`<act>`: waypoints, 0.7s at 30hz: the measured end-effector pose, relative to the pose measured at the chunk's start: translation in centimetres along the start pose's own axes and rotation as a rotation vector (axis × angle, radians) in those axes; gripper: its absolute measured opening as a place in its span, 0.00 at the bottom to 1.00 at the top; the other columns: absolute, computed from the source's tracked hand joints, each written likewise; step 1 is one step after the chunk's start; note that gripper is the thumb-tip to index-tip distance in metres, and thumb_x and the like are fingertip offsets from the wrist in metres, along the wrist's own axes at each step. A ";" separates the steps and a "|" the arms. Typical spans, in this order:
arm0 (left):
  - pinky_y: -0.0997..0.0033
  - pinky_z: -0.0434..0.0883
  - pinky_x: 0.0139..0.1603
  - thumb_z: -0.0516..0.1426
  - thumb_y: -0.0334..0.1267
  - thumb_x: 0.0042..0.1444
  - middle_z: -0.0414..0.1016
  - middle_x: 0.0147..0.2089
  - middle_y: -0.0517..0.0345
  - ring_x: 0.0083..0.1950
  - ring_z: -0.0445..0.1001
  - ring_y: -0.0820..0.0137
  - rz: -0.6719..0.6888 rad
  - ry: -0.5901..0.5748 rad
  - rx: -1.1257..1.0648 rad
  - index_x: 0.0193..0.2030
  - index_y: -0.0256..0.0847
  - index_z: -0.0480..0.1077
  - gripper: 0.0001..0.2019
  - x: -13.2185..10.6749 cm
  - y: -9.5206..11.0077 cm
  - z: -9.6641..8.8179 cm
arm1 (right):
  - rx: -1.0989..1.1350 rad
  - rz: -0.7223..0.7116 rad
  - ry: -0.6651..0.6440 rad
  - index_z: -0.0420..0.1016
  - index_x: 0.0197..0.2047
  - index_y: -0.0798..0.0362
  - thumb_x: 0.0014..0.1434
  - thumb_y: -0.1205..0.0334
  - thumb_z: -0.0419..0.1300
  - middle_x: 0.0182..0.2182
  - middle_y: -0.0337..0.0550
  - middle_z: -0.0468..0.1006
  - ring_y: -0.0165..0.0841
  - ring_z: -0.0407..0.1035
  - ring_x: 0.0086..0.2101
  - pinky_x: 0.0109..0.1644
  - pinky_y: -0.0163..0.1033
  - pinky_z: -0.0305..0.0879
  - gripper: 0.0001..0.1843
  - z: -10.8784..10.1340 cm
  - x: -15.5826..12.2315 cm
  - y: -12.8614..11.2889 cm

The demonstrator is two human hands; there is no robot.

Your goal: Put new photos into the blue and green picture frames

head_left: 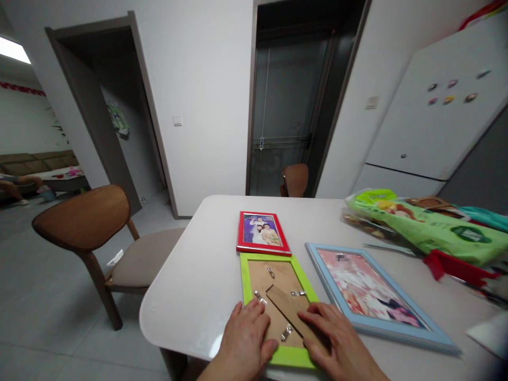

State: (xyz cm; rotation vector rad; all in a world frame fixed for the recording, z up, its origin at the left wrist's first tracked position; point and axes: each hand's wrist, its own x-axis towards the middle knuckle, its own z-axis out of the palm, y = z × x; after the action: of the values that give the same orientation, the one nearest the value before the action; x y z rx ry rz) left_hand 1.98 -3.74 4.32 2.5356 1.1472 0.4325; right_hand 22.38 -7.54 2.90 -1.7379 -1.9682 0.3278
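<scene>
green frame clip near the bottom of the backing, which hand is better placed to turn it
Left, probably. The left hand lies on the backing of the green frame with its fingers close to the lower clip. The right hand rests across the stand, fingers further along it.

The white table serves as reference. On it: a red photo frame toward the far edge, a blue photo frame right of centre, green packaging at the right. A wooden chair stands left of it.
</scene>
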 end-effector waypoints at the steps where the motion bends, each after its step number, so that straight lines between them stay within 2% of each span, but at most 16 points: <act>1: 0.51 0.55 0.55 0.54 0.39 0.49 0.64 0.54 0.53 0.57 0.58 0.62 0.003 0.007 0.002 0.43 0.41 0.66 0.13 -0.1 0.0 0.0 | 0.009 -0.008 -0.007 0.71 0.42 0.52 0.49 0.57 0.51 0.41 0.49 0.68 0.40 0.60 0.44 0.50 0.46 0.54 0.18 -0.1 0.1 0.1; 6: 0.50 0.56 0.54 0.56 0.45 0.46 0.65 0.52 0.48 0.55 0.60 0.60 0.114 0.068 -0.025 0.42 0.39 0.65 0.17 -0.7 -0.2 0.3 | -0.030 0.040 0.049 0.70 0.43 0.55 0.53 0.61 0.46 0.37 0.49 0.68 0.37 0.61 0.40 0.47 0.42 0.56 0.17 -0.6 2.3 0.9; 10: 0.49 0.58 0.53 0.57 0.51 0.43 0.69 0.49 0.49 0.52 0.64 0.60 0.224 0.102 -0.016 0.35 0.40 0.66 0.18 -0.7 -1.1 1.0 | -0.134 0.090 0.042 0.73 0.35 0.55 0.53 0.65 0.46 0.31 0.46 0.69 0.35 0.63 0.36 0.43 0.39 0.57 0.15 -0.5 4.7 1.7; 14: 0.54 0.62 0.51 0.57 0.53 0.43 0.70 0.48 0.51 0.51 0.66 0.61 0.317 0.154 0.047 0.33 0.40 0.64 0.18 -0.4 -2.4 1.8 | -0.143 0.056 0.040 0.72 0.31 0.54 0.51 0.67 0.46 0.30 0.45 0.68 0.35 0.63 0.35 0.41 0.38 0.58 0.14 -0.4 5.6 1.9; 16: 0.59 0.63 0.51 0.54 0.47 0.50 0.70 0.49 0.54 0.51 0.66 0.65 0.351 0.185 0.081 0.34 0.42 0.64 0.11 -0.4 -3.1 2.5 | -0.156 0.033 0.046 0.71 0.28 0.54 0.50 0.68 0.46 0.30 0.45 0.67 0.34 0.62 0.34 0.40 0.38 0.58 0.13 -0.4 5.6 1.9; 18: 0.62 0.63 0.51 0.50 0.37 0.55 0.69 0.50 0.59 0.52 0.65 0.69 0.331 0.201 0.099 0.35 0.44 0.63 0.04 -0.3 -3.7 3.4 | -0.158 0.014 0.061 0.69 0.26 0.54 0.49 0.68 0.46 0.30 0.45 0.67 0.34 0.63 0.34 0.39 0.38 0.58 0.11 -0.3 5.5 1.8; 21: 0.61 0.63 0.51 0.47 0.32 0.57 0.69 0.50 0.62 0.52 0.65 0.69 0.258 0.171 0.058 0.39 0.47 0.63 0.08 0.0 -4.2 4.2 | -0.134 0.011 0.076 0.68 0.24 0.52 0.49 0.68 0.46 0.30 0.44 0.67 0.34 0.63 0.34 0.40 0.38 0.59 0.10 -0.2 5.2 1.9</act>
State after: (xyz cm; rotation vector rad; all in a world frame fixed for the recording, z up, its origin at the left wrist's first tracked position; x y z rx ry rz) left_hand 0.89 -1.81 -1.15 2.7533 0.8994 0.7021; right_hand 23.75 -2.22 3.21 -1.8168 -1.9659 0.1348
